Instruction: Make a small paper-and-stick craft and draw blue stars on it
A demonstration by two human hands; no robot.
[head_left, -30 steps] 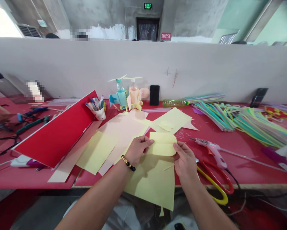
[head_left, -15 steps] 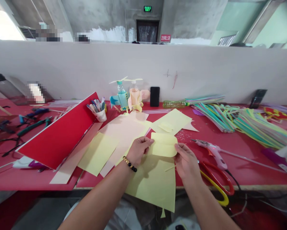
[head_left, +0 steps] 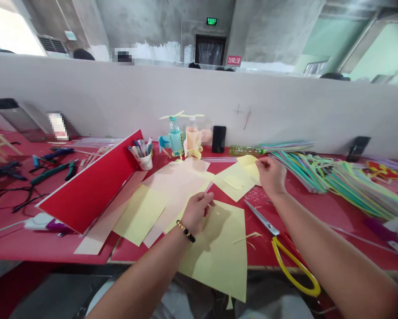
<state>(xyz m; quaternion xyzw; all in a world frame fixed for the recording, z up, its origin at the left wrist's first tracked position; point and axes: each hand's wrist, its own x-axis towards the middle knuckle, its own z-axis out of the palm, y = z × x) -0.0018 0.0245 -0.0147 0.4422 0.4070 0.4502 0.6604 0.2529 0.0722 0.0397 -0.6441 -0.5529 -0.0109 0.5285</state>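
Note:
My right hand (head_left: 271, 175) is at the far side of the work area, its fingertips on the edge of a small yellow paper piece (head_left: 248, 166). That piece overlaps a larger yellow sheet (head_left: 233, 179). My left hand (head_left: 195, 212) hangs loosely over a big yellow sheet (head_left: 215, 252), close to a pale pink sheet (head_left: 175, 188), and holds nothing. Right of the big sheet lie yellow-handled scissors (head_left: 272, 235), blades pointing up and left. Another yellow sheet (head_left: 141, 212) lies to the left.
A tilted red board (head_left: 86, 181) stands left of the papers, with pliers (head_left: 51, 173) beyond it on the red table (head_left: 52, 248). Behind the papers are a pen cup (head_left: 144, 161), bottle toys (head_left: 176, 139), and a phone (head_left: 219, 139). Bundled coloured straws (head_left: 338, 186) lie right.
My hands have parted. The small yellow piece has left my left hand and moved with my right hand to the far sheet. The scissors now show, and the glue gun is out of sight.

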